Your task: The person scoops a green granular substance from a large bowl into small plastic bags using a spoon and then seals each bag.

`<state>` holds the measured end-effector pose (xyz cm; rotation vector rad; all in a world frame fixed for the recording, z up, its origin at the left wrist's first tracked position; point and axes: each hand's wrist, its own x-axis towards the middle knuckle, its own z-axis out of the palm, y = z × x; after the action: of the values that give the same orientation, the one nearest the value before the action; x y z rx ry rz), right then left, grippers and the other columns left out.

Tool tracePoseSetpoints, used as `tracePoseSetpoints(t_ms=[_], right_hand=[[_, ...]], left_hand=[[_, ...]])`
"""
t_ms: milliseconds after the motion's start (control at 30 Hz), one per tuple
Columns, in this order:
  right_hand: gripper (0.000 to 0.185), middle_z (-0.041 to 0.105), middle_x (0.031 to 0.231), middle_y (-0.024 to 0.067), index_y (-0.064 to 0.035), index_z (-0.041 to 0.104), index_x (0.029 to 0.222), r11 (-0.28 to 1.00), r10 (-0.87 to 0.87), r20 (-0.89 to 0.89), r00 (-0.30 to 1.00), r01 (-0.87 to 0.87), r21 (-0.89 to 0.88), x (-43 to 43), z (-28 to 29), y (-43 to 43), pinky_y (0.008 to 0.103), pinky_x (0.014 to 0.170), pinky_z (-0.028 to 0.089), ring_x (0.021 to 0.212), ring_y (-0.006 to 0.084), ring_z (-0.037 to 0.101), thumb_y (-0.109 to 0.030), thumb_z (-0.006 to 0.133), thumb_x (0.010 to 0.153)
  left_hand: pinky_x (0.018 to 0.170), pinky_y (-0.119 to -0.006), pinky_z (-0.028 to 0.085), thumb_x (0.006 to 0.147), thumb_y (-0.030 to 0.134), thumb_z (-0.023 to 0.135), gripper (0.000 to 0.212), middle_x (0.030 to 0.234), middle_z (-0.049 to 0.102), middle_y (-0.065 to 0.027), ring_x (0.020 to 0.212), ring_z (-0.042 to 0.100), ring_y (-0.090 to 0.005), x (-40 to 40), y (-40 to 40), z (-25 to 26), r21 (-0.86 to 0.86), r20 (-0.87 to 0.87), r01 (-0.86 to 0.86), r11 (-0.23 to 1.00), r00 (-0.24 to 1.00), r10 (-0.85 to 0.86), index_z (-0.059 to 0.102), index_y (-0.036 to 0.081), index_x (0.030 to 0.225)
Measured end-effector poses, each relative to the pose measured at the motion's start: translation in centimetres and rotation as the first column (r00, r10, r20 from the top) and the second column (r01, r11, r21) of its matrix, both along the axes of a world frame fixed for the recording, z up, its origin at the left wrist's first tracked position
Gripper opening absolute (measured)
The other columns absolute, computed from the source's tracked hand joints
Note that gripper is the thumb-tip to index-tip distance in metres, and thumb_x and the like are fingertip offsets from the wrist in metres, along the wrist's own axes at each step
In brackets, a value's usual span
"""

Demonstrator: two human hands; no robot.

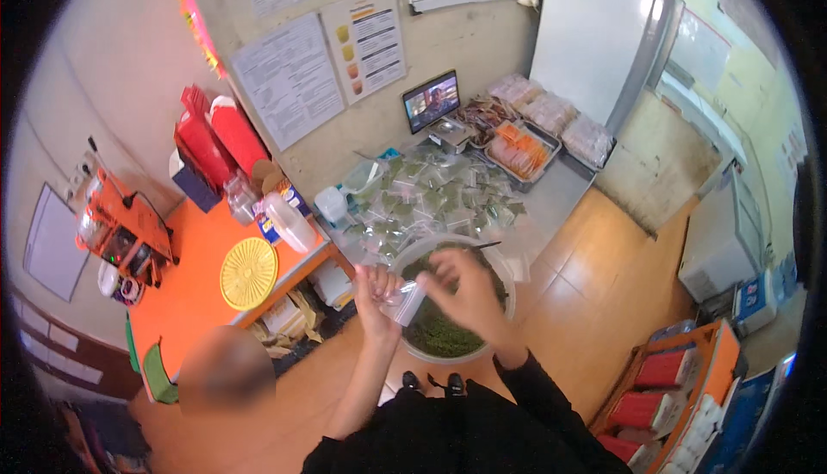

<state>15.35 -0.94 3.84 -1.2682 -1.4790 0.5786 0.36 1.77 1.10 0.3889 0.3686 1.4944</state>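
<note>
My left hand grips a small clear zip bag by its side, in front of the white tub's left rim. My right hand is over the tub with its fingers apart and its thumb close to the bag's upper corner; whether it touches the plastic is unclear. Below both hands, the round white plastic tub holds finely chopped green herb or leaf. A dark utensil handle juts over its far rim. Behind it, many filled small zip bags with green contents lie spread on the metal table.
A phone or tablet leans on the wall behind metal trays of packed food. Plastic containers stand at the pile's left. An orange table holds a yellow lid. A blurred round shape is at lower left. Red packs fill a shelf at right.
</note>
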Motion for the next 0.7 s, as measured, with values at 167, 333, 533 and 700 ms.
tracePoseSetpoints(t_ms=[167,333,533,700], right_hand=[[0.018,0.065,0.077,0.0122,-0.0005,0.063,0.093,0.989,-0.129,-0.223,0.966,0.108,-0.102,-2.1,-1.5,-2.0,0.0284,0.058,0.051,0.064,0.0189,0.065,-0.007,0.072,0.079],[0.011,0.065,0.079,0.0149,0.0005,0.064,0.091,0.968,-0.248,-0.235,0.94,0.252,-0.012,-1.0,-2.0,-1.7,0.0323,0.06,0.052,0.066,0.0245,0.066,-0.002,0.067,0.081],[0.006,0.058,0.08,0.0155,-0.0011,0.061,0.092,0.936,-0.331,-0.026,0.943,0.332,0.114,2.3,-2.0,-0.9,0.0413,0.063,0.049,0.072,0.0352,0.06,-0.003,0.06,0.086],[0.009,0.056,0.078,0.0151,-0.0004,0.055,0.084,0.989,-0.129,0.106,0.986,0.121,0.08,4.2,-1.8,-0.6,0.0416,0.06,0.048,0.07,0.0343,0.059,-0.006,0.061,0.087]], left_hand=[[0.06,-0.027,0.032,0.101,0.039,0.048,0.043,0.058,0.025,0.0041,0.054,0.027,-0.0094,2.4,0.0,0.9,-0.07,0.014,-0.073,0.995,0.997,0.074,0.032,0.015,0.068],[0.058,-0.026,0.031,0.101,0.035,0.047,0.046,0.055,0.019,0.003,0.051,0.022,-0.0099,2.9,0.3,0.8,-0.07,-0.097,-0.114,0.991,0.99,0.107,0.027,0.015,0.064],[0.047,-0.023,0.022,0.097,0.028,0.058,0.04,0.052,0.026,0.0066,0.045,0.023,-0.0059,2.1,1.1,0.4,0.056,-0.685,-0.093,0.994,0.721,0.106,0.036,0.014,0.067],[0.05,-0.018,0.031,0.087,0.005,0.068,0.01,0.062,0.054,0.0053,0.056,0.043,0.0001,3.2,0.0,3.1,-0.06,-0.987,0.283,0.957,0.124,-0.098,0.066,0.002,0.096]])
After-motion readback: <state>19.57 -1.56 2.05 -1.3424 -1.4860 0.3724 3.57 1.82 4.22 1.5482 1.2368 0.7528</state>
